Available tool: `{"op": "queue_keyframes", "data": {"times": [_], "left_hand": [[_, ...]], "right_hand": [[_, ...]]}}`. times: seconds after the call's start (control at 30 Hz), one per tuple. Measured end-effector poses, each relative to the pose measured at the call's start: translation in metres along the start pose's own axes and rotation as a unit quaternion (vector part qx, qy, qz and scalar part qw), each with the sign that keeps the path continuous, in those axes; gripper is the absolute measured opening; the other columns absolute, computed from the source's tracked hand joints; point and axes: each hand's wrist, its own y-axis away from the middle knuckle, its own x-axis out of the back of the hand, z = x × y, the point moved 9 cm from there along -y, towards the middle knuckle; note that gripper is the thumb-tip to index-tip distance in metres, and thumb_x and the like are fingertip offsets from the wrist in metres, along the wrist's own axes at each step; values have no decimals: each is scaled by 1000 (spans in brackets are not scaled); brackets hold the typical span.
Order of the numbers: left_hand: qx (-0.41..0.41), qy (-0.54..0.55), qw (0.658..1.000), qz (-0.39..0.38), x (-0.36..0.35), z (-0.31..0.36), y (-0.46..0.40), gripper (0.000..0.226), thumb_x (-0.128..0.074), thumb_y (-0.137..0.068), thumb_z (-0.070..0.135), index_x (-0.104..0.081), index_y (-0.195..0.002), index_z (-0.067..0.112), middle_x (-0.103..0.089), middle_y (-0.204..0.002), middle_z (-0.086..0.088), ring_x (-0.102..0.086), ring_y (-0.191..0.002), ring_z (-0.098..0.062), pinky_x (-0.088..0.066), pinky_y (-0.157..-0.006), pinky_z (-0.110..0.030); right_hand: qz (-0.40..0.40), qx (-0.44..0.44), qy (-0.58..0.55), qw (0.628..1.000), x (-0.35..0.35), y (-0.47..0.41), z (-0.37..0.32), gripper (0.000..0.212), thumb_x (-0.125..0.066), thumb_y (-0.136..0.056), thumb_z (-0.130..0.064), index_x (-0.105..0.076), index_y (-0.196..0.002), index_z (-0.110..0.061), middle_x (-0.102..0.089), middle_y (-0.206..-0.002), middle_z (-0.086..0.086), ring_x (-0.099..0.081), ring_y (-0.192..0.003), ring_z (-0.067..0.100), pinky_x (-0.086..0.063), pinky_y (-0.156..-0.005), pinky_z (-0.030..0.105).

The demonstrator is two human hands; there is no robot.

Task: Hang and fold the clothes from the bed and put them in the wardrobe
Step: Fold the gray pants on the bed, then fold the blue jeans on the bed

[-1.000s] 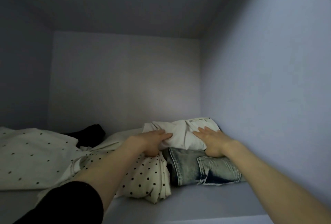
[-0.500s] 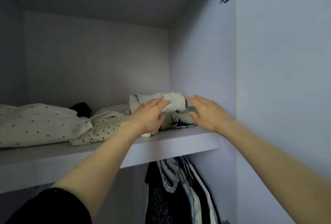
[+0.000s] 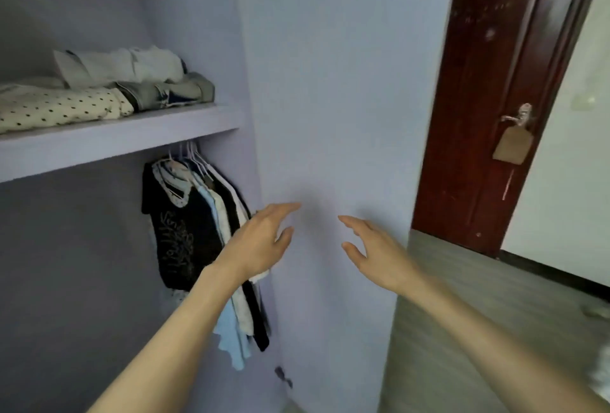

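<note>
Hovering empty: left hand (image 3: 260, 244) and right hand (image 3: 373, 251) both in front of the wardrobe door panel (image 3: 330, 115), fingers spread and relaxed, nothing held, a clear gap between them, neither visibly touching the panel.

Outward from the left hand: hanging clothes (image 3: 201, 231) just behind it on white hangers (image 3: 189, 156) under the shelf (image 3: 115, 138) — black printed top in front, light blue and pale pieces behind, packed tight against the right wall.

Up on the shelf: folded white garment (image 3: 125, 66) stacked on folded jeans (image 3: 171, 92) at the right end, polka-dot garment (image 3: 59, 107) touching the jeans on the left. All inside the wardrobe, well above both hands.

Right of the panel: dark red door (image 3: 488, 99) with a handle and a tan tag (image 3: 511, 147) hanging off it. Bed not in view; blurred pale patch at the lower right edge, can't tell what it is.

Handling, my read:
- all soft, light, limp; no breakage risk
- jeans heaviest and stiffest, a sound base for the stack
- white piece sits loose on top, likely to slide or unfold if nudged
- lift folded items with flat palms under the fold, not by a pinched corner
- hung items: take by the hanger hook or shoulders
</note>
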Motion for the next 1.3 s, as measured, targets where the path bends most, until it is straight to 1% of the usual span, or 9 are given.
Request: {"op": "queue_keyframes", "data": {"times": [0.13, 0.33, 0.5, 0.6, 0.77, 0.9, 1.03, 1.17, 1.3], "left_hand": [[-27, 48, 995, -88, -108, 62, 22, 42, -41, -99, 26, -37, -141, 27, -44, -141, 5, -43, -126, -11, -31, -105, -21], [-94, 73, 960, -252, -264, 187, 0, 39, -40, -100, 27, -40, -140, 29, -52, -137, 4, -51, -122, -13, -38, -102, -23], [-139, 124, 948, -257, -334, 298, -52, 37, -46, -97, 15, -47, -135, 14, -60, -116, -6, -58, -108, -25, -41, -82, -19], [-170, 139, 944, -246, -376, 349, -89, 35, -48, -96, 16, -50, -131, 18, -58, -101, 2, -54, -80, -14, -34, -69, -12], [-188, 169, 924, -288, -457, 385, -153, 35, -49, -96, 19, -51, -130, 27, -61, -115, 5, -56, -101, -8, -46, -91, -27], [-206, 172, 915, -302, -517, 405, -232, 35, -47, -97, 20, -51, -130, 30, -59, -116, 10, -56, -105, -6, -42, -86, -19], [-229, 187, 902, -315, -555, 425, -328, 36, -45, -97, 20, -51, -131, 29, -59, -122, 7, -54, -108, -5, -41, -90, -20], [-256, 205, 895, -302, -589, 459, -421, 37, -46, -96, 21, -49, -132, 29, -60, -120, 9, -54, -107, -4, -36, -85, -16], [-284, 228, 866, -342, -643, 518, -481, 38, -47, -97, 23, -46, -134, 27, -57, -108, 14, -57, -108, -11, -41, -91, -23]], "right_hand": [[-62, -109, -20, 992, -4, 105, 96, 51, -45, -98, -30, -28, -146, -29, -37, -149, -1, -39, -133, 18, -32, -109, 29], [-56, -218, 10, 974, 64, 212, 223, 51, -46, -98, -27, -28, -146, -25, -35, -149, 1, -41, -132, 21, -34, -108, 36], [-27, -279, 53, 959, 153, 264, 318, 50, -45, -98, -26, -29, -146, -25, -35, -150, 2, -46, -126, 23, -36, -103, 30], [-3, -319, 74, 945, 190, 285, 375, 50, -44, -98, -26, -28, -146, -26, -40, -145, 4, -51, -119, 25, -40, -96, 30], [35, -360, 74, 929, 215, 290, 461, 53, -46, -98, -27, -25, -147, -27, -44, -141, 5, -53, -117, 25, -45, -93, 35], [50, -389, 82, 916, 235, 259, 542, 53, -45, -98, -28, -24, -147, -28, -40, -145, 4, -52, -119, 26, -44, -96, 37], [109, -421, 69, 898, 269, 212, 618, 54, -48, -97, -27, -26, -146, -26, -42, -143, 6, -51, -120, 27, -44, -94, 38], [164, -439, 53, 882, 298, 177, 686, 53, -50, -96, -26, -30, -145, -25, -49, -136, 4, -52, -119, 25, -44, -95, 37], [156, -477, 64, 863, 314, 169, 767, 49, -49, -96, -26, -32, -142, -25, -47, -139, 4, -51, -120, 25, -44, -95, 38]]}}
